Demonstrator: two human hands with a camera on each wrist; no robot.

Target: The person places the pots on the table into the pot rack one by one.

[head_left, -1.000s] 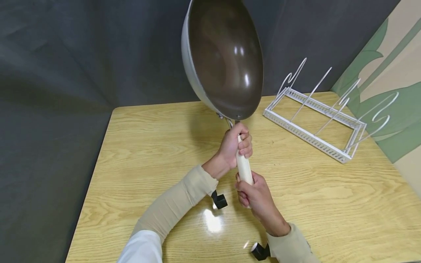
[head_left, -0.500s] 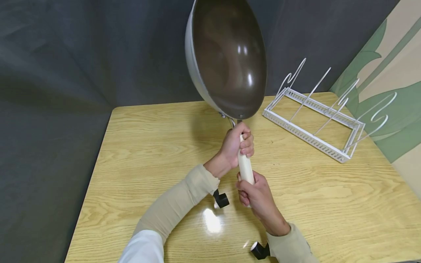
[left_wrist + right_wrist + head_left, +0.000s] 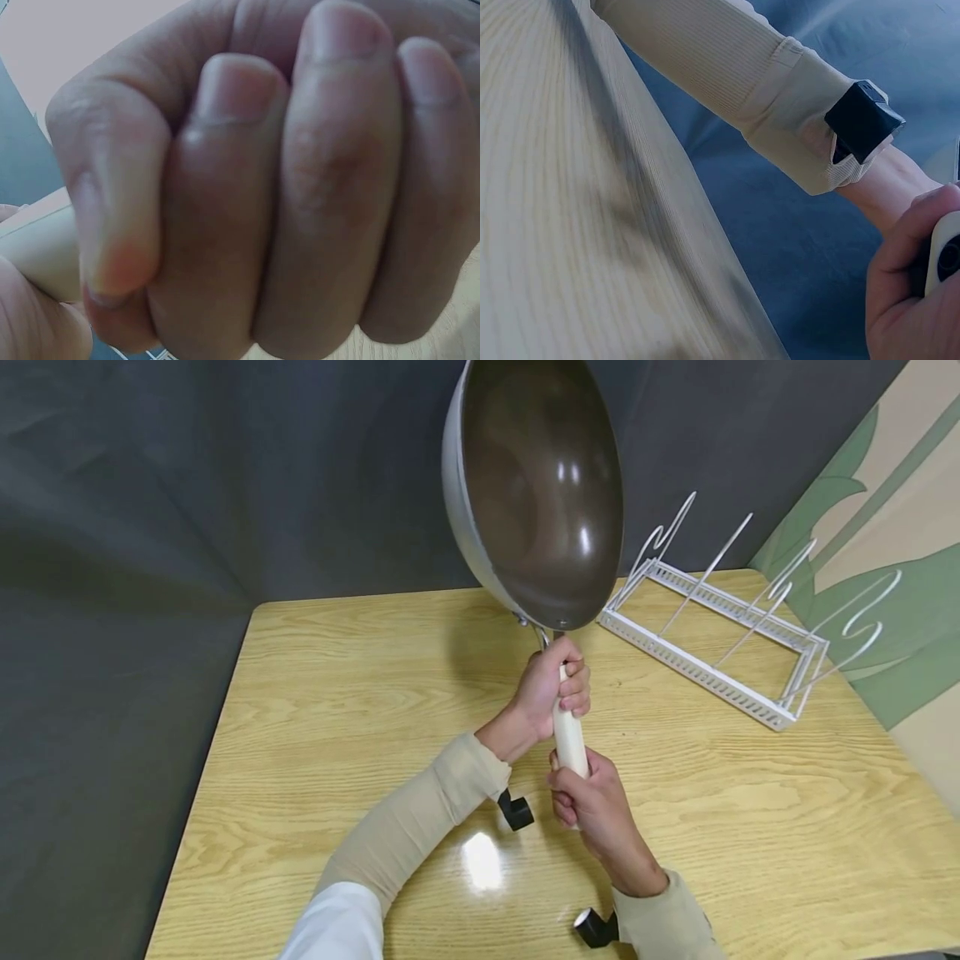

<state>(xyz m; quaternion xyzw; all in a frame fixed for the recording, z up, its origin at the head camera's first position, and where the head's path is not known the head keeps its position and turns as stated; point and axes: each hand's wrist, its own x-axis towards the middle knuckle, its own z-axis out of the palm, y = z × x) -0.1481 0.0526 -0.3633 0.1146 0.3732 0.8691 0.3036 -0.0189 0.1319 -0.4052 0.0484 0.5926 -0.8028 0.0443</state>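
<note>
A deep wok (image 3: 540, 502) with a brown inside, pale outside and cream handle (image 3: 570, 739) is held up, tilted on its side so its inside faces me. My left hand (image 3: 551, 685) grips the handle close to the pan, thumb uppermost. Lower down, my right hand (image 3: 596, 797) holds the handle's end. In the left wrist view, the curled fingers of my left hand (image 3: 285, 180) fill the frame, with part of the handle (image 3: 45, 247) behind them. At the right wrist view's edge, my right hand (image 3: 915, 300) wraps the handle end (image 3: 945, 251).
A white wire rack (image 3: 697, 668) with upright dividers stands on the wooden table (image 3: 337, 693) to the right. A dark curtain (image 3: 337, 477) rises behind the table, and a leaf-patterned wall (image 3: 885, 560) is beyond the rack.
Both hands and the wok have drifted a little to the right, bringing the pan's edge over the rack's near-left corner in view. Both grips stay the same.
</note>
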